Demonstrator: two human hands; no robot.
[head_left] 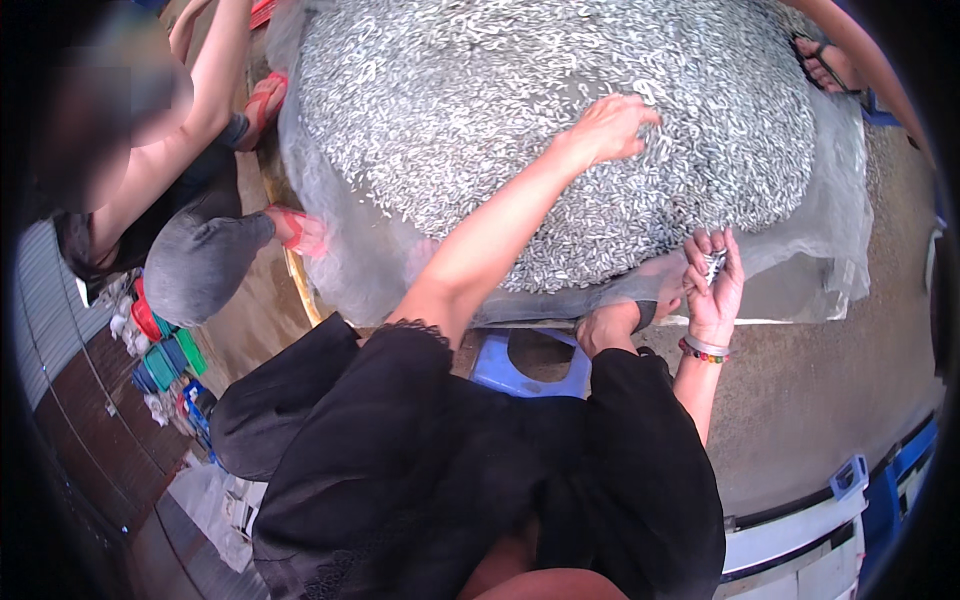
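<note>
Head view: left hand (612, 128) spread on metal pieces (480, 90), right hand (714, 285) grip closed around several.

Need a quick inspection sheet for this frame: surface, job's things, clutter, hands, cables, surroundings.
Surface: grey mesh sheet spread on a concrete floor.
Job's things: large heap of small silvery pieces on the sheet.
Clutter: blue plastic stool beside the person's knee.
Hands: left hand reaches into the heap; right hand has its grip on a few silvery pieces.
Cables: nothing seen.
Surroundings: another person crouches at left; stacked coloured crates; a sandalled foot at top right.
</note>
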